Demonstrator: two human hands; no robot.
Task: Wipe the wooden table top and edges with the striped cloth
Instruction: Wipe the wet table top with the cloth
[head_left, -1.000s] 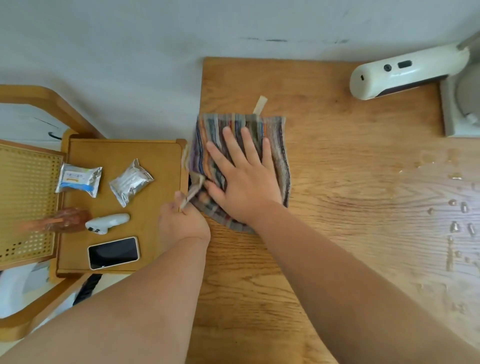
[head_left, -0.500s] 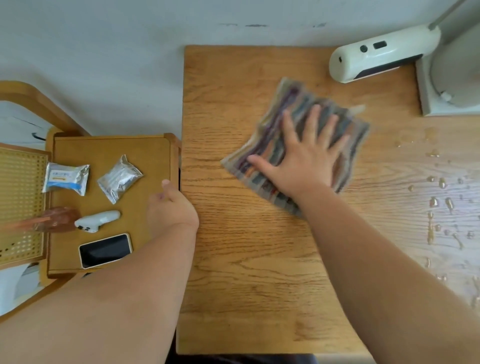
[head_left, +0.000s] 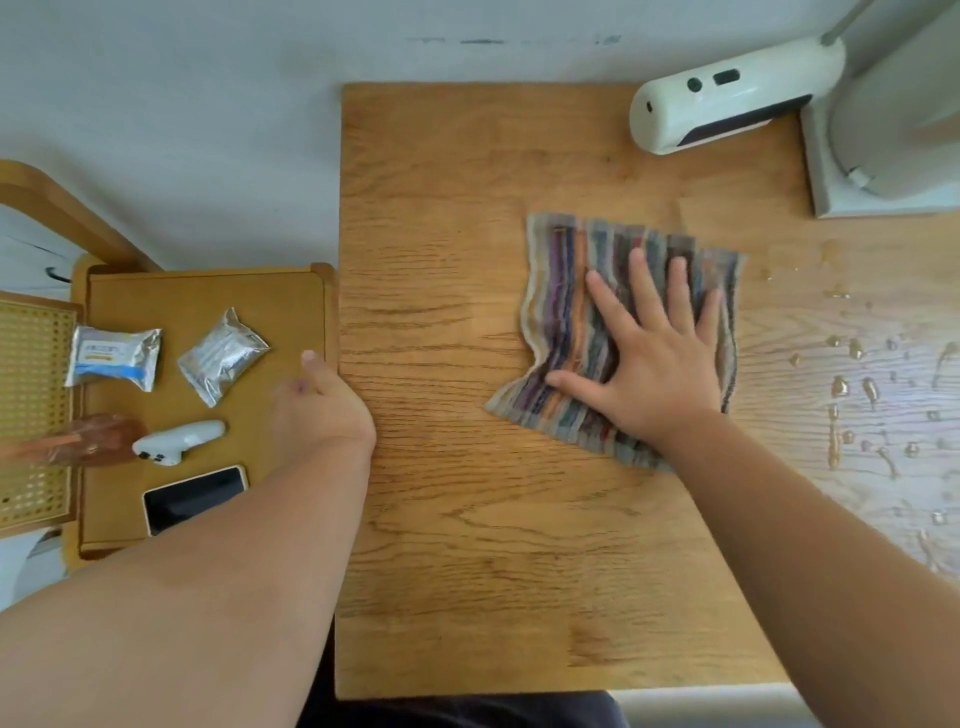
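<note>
The striped cloth (head_left: 566, 291) lies spread flat on the wooden table top (head_left: 467, 545), right of its middle. My right hand (head_left: 654, 364) presses down on the cloth with the palm flat and the fingers spread. Just right of the cloth, water droplets (head_left: 857, 374) are scattered over the wood. My left hand (head_left: 322, 405) sits at the table's left edge with its fingers curled in and nothing visible in it; whether it touches the edge I cannot tell.
A white device (head_left: 727, 98) and a grey lamp base (head_left: 883, 130) stand at the table's far right corner. A lower side table (head_left: 208, 291) on the left carries two foil packets (head_left: 117, 356), a small white gadget (head_left: 179, 441) and a phone (head_left: 192, 496).
My right hand has slid the cloth from the table's left edge to the right, toward the droplets. My left hand let go of the cloth's loop and stayed at the left edge.
</note>
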